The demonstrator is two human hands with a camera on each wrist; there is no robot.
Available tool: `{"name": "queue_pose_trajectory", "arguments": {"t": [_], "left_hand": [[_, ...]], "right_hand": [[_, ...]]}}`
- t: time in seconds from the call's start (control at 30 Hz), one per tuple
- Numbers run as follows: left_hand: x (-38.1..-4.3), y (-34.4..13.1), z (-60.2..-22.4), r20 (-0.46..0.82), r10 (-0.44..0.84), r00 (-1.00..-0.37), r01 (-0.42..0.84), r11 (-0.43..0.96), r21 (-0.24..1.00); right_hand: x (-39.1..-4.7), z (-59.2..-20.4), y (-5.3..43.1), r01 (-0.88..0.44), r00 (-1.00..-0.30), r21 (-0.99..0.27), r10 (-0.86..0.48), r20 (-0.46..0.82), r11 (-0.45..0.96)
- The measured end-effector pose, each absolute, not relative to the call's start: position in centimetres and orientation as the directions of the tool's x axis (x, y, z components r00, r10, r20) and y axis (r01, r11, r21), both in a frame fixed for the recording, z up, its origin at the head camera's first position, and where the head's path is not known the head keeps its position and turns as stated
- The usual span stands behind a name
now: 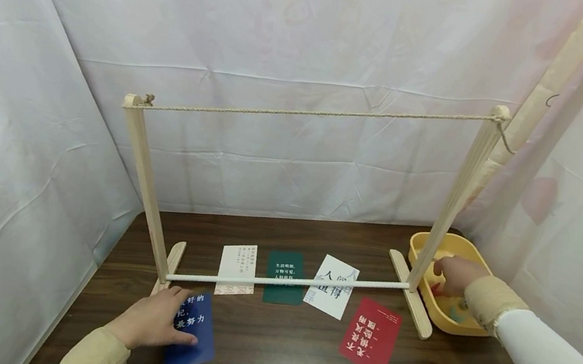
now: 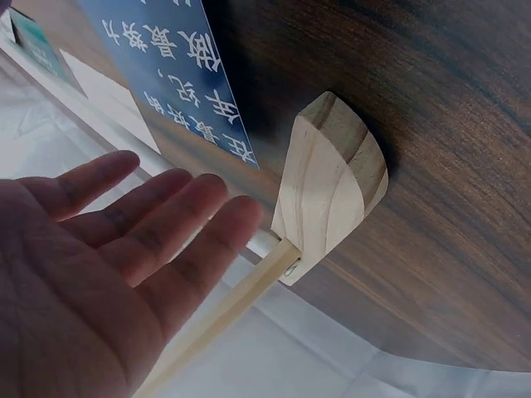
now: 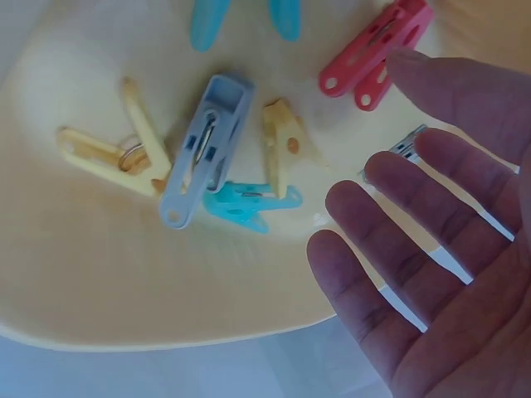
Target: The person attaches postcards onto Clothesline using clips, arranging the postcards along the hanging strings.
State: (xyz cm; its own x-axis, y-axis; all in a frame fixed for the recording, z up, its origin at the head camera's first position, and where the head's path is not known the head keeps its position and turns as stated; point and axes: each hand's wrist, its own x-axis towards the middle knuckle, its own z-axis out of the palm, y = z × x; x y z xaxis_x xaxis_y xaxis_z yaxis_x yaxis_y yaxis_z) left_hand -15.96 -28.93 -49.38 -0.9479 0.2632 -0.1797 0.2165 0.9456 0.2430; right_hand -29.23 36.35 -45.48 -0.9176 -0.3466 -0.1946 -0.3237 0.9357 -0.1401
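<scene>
My left hand (image 1: 152,316) is over a blue card (image 1: 201,333) with white writing, at the left of the table. Its fingers are extended in the left wrist view, beside the wooden foot (image 2: 323,178) of the stand. On the right, my right hand (image 1: 458,276) reaches into a yellow basin (image 1: 457,328). Its fingers are spread, and the thumb overlaps the end of a red clothespin (image 3: 369,62) in the right wrist view. Around it lie a grey-blue clothespin (image 3: 203,153), a yellow clothespin (image 3: 108,157) and a turquoise clothespin (image 3: 249,203).
A wooden stand has two posts (image 1: 148,185), a rope (image 1: 302,112) strung across the top and a white bar (image 1: 276,280) low down. A cream card (image 1: 238,263), a green card (image 1: 282,295) and a white card (image 1: 329,302) lie beneath the bar, a red card (image 1: 370,338) nearer.
</scene>
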Motion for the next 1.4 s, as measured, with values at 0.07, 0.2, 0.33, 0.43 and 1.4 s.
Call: {"name": "queue_pose_trajectory", "arguments": {"t": [0.07, 0.2, 0.33, 0.43, 1.4], "left_hand": [[-15.9, -28.9, -49.4, -0.202, 0.263, -0.943, 0.209, 0.944, 0.255], [-15.8, -28.9, -49.6, -0.218, 0.278, -0.936, 0.217, 0.939, 0.266], [-15.7, -28.7, -49.8, -0.236, 0.287, -0.928, 0.224, 0.938, 0.263], [-15.7, -28.6, -50.0, -0.26, 0.283, -0.923, 0.219, 0.944, 0.247], [-16.5, -28.7, -50.2, -0.251, 0.299, -0.921, 0.267, 0.951, 0.152]], "right_hand": [[-29.4, -45.7, 36.4, -0.318, -0.918, -0.133, -0.34, -0.206, 0.939], [-29.6, -46.0, 36.4, -0.324, -0.912, -0.117, -0.342, -0.226, 0.939], [-29.9, -46.4, 36.3, -0.344, -0.905, -0.098, -0.358, -0.232, 0.934], [-29.9, -46.6, 36.1, -0.35, -0.904, -0.087, -0.361, -0.229, 0.933], [-31.5, -48.9, 36.7, -0.313, -0.915, -0.066, -0.32, -0.246, 0.947]]}}
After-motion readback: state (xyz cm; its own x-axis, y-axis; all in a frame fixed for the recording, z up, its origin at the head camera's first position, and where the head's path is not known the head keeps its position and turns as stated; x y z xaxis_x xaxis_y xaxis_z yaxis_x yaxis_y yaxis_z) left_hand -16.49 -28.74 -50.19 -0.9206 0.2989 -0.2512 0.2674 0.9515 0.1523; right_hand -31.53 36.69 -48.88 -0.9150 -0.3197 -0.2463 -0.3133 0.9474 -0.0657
